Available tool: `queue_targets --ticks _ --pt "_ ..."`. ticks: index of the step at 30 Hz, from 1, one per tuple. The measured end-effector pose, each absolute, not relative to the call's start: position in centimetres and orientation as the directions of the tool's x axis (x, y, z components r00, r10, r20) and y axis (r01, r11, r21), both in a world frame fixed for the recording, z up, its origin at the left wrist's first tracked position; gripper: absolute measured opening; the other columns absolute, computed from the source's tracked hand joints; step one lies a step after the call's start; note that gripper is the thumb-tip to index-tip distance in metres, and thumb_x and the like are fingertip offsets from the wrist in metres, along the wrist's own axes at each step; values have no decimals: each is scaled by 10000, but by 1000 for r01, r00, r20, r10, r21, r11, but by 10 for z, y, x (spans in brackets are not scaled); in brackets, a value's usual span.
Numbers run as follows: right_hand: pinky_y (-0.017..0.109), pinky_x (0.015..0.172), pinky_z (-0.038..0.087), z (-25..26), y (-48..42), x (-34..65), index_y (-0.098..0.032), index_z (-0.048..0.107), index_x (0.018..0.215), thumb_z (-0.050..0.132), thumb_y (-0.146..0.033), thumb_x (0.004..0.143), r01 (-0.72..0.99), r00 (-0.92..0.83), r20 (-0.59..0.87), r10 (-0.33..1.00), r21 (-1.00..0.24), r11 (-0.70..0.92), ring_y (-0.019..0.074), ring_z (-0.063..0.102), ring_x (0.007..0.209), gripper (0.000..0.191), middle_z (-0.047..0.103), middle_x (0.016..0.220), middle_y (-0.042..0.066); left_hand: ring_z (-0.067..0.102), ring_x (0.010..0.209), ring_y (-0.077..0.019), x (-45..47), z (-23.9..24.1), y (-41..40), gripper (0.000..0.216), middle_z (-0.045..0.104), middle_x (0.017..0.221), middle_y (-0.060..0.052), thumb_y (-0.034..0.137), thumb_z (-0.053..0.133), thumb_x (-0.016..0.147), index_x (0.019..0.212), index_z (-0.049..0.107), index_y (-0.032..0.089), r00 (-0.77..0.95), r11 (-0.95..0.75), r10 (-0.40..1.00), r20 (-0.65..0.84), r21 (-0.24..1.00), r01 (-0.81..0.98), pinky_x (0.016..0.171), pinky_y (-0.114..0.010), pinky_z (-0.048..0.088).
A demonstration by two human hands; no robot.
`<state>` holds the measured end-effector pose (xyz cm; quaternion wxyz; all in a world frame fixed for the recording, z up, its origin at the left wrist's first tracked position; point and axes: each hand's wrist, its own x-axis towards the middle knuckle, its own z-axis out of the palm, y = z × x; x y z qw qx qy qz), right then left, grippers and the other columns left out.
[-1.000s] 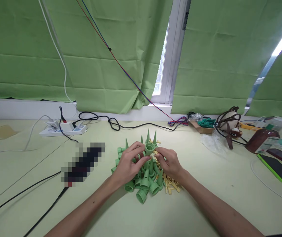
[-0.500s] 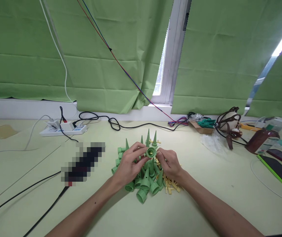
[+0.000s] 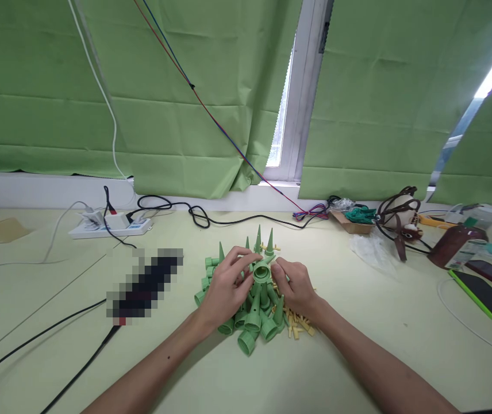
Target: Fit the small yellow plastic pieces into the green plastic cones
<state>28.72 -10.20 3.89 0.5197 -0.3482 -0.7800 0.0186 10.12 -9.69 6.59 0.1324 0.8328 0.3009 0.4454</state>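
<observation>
A heap of green plastic cones (image 3: 251, 315) lies on the pale green table in front of me, with small yellow plugs (image 3: 298, 325) scattered at its right side. My left hand (image 3: 225, 284) grips one green cone (image 3: 262, 271) by its wide end, just above the heap. My right hand (image 3: 294, 284) is closed at the cone's right rim, fingertips pinched against it. Whether a yellow plug sits between those fingers is hidden.
A white power strip (image 3: 110, 225) with black cables lies at the back left. A blurred dark object (image 3: 145, 284) sits left of the heap. At the right are a clear bag (image 3: 369, 248), a brown tangle of straps (image 3: 399, 221), and phones (image 3: 487, 296). Green curtains hang behind.
Both hands have lowered the held cone a little toward the heap, and its open end has tipped from facing me to facing more upward. My right fingers stay at its rim.
</observation>
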Motion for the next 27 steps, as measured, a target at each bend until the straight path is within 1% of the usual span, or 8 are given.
queue_targets --ticks 2,5,8,11,13,16,21,27 --pt "242 486 281 40 -102 287 -221 375 673 328 -306 1032 526 -206 807 553 -385 759 101 330 449 372 354 536 -54 516 681 -97 103 68 -99 202 542 1044 -50 130 462 922 1073 565 216 372 -761 647 666 532 371 558 -205 428" --pt "230 492 297 41 -102 287 -214 410 686 345 -303 1030 517 -197 817 541 -383 766 98 345 458 361 378 545 -53 527 704 -117 105 71 -100 70 551 899 -22 233 483 953 971 538 194 308 -703 710 633 619 349 590 -215 436" --pt "223 505 316 42 -102 287 -205 455 710 365 -301 1027 515 -181 825 536 -384 766 97 378 479 343 422 567 -43 498 673 -126 105 73 -100 240 524 761 -4 323 435 988 835 548 177 324 -638 769 551 692 337 624 -240 423" --pt "223 522 334 40 -101 287 -198 497 745 379 -314 1025 528 -174 830 530 -376 762 102 416 509 325 473 598 -27 465 631 -124 104 73 -99 379 458 685 9 393 364 1009 766 546 166 353 -583 804 479 753 306 598 -251 385" --pt "224 529 341 40 -100 287 -194 513 760 383 -326 1024 531 -179 830 528 -371 762 106 431 523 322 491 612 -19 447 606 -117 104 73 -99 426 424 662 17 422 336 1013 725 519 165 372 -550 818 439 787 279 577 -250 365" --pt "226 543 356 40 -100 288 -194 525 779 385 -342 1024 527 -190 823 536 -375 763 113 448 544 319 508 629 -11 432 606 -111 104 75 -101 441 422 661 19 441 372 998 669 473 165 405 -536 818 408 796 281 564 -241 347" --pt "240 563 365 41 -99 288 -193 535 809 393 -340 1020 504 -231 799 554 -389 771 125 467 578 294 523 665 2 471 698 -133 105 78 -102 348 496 749 -5 424 434 978 789 574 167 424 -558 805 415 771 307 587 -231 379" --pt "254 569 346 37 -99 289 -193 525 814 375 -348 1024 471 -270 780 565 -404 784 133 435 586 301 487 667 0 487 757 -145 105 77 -102 281 523 824 -30 395 464 971 869 597 169 444 -607 771 456 738 296 596 -223 410"
